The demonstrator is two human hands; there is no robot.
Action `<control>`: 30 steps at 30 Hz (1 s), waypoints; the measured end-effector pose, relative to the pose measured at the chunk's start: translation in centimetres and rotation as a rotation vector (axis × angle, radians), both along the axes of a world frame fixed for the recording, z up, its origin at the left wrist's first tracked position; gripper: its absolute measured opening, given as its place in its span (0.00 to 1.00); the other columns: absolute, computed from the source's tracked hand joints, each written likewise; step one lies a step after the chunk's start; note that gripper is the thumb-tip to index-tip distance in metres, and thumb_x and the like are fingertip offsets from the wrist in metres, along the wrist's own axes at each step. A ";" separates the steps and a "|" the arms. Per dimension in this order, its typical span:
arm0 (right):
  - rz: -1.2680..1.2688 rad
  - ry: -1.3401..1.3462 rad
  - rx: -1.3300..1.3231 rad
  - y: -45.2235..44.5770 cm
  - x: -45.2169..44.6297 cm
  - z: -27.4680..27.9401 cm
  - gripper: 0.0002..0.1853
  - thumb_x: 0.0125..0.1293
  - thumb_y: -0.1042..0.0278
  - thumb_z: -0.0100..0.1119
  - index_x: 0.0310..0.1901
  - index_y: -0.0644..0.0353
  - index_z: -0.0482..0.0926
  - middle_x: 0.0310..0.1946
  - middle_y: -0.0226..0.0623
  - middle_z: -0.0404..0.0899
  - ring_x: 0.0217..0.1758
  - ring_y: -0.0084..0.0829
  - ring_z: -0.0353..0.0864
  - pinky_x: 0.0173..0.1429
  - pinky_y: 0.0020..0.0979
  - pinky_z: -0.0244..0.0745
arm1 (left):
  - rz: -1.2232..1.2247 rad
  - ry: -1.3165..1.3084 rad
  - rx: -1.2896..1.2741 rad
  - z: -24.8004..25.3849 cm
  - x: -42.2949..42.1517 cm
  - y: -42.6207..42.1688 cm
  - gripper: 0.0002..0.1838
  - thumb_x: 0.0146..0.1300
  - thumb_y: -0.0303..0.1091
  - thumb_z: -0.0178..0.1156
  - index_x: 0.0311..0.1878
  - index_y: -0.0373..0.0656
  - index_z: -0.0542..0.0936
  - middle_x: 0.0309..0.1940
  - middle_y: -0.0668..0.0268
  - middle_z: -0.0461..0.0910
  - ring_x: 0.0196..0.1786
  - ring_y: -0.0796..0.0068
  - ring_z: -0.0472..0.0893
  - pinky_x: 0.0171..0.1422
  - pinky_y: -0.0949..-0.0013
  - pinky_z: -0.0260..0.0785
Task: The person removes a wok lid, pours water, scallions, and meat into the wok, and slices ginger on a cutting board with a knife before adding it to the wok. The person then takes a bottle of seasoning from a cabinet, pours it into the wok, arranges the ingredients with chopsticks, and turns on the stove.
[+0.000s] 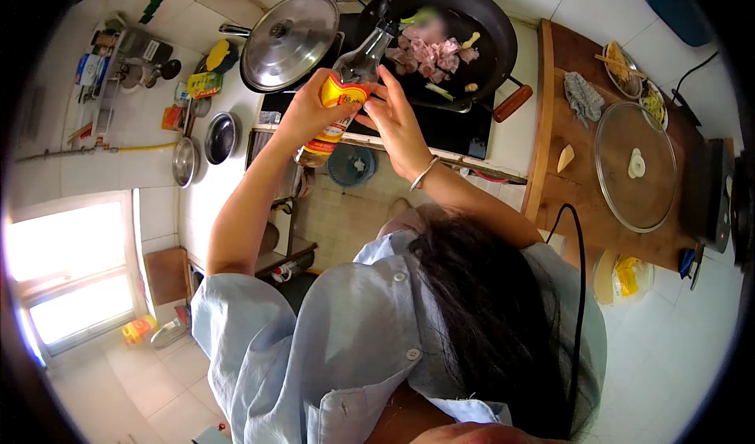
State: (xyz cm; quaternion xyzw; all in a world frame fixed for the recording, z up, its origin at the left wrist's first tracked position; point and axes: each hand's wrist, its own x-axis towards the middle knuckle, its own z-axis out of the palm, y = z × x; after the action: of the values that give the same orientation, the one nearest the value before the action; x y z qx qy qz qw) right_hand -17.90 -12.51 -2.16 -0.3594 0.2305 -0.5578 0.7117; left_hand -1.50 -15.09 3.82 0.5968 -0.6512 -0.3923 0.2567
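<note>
From where I stand, the cook's left hand (309, 112) is wrapped firmly round a glass bottle (346, 92), thumb laid across its red-and-yellow label. The bottle leans at a slant before the stove, its dark-topped neck reaching over the near left part of a black wok (499, 39). The right hand (395, 123) is beside the bottle, fingers loosely spread and bent towards the label; from this angle I can't quite tell how many of them touch the glass. A pale bangle (425, 173) circles that wrist.

In the wok lies a heap of pink meat pieces (431, 55), with a bit of scallion (439, 92) near the rim closest to the cook. The wok has wooden-gripped handles and sits on the dark cooktop (472, 136); left of it is a pan under a domed metal lid (303, 31).

Over on the right, the wooden tabletop (578, 200) carries a round glass lid (617, 165) with a light knob, a crumpled cloth (582, 99), and a plate with chopsticks (629, 68) across it. Below the stove's front edge, a blue basket (338, 170) shows between the forearms.
</note>
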 end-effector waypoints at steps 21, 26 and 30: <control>-0.047 -0.191 0.234 -2.3 -3.0 -0.4 0.33 0.69 0.71 0.45 0.72 0.53 0.44 0.60 0.34 0.67 0.60 0.28 0.68 0.65 0.39 0.64 | -0.225 -0.331 0.067 0.0 -4.2 -5.5 0.26 0.51 0.41 0.68 0.49 0.40 0.71 0.34 0.63 0.77 0.37 0.76 0.76 0.43 0.71 0.69; -0.061 -0.198 0.257 -3.1 -3.7 -0.6 0.32 0.69 0.71 0.45 0.72 0.51 0.46 0.59 0.34 0.68 0.60 0.27 0.68 0.65 0.40 0.64 | -0.230 -0.282 0.028 -1.3 -4.4 -6.9 0.27 0.48 0.48 0.69 0.43 0.40 0.72 0.31 0.58 0.79 0.35 0.68 0.79 0.42 0.66 0.70; -0.074 -0.214 0.265 -4.1 -4.1 -0.8 0.32 0.69 0.70 0.46 0.71 0.51 0.47 0.57 0.33 0.68 0.60 0.27 0.68 0.65 0.41 0.64 | -0.252 -0.307 0.044 -1.1 -5.1 -7.8 0.25 0.50 0.44 0.68 0.46 0.40 0.71 0.34 0.62 0.78 0.36 0.74 0.77 0.42 0.69 0.69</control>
State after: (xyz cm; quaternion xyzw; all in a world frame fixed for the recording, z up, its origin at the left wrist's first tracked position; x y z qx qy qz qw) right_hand -22.04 -16.58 -2.98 -0.1925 0.2379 -0.5835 0.7522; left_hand -6.56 -22.93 2.75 0.5689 -0.7433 -0.3400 0.0903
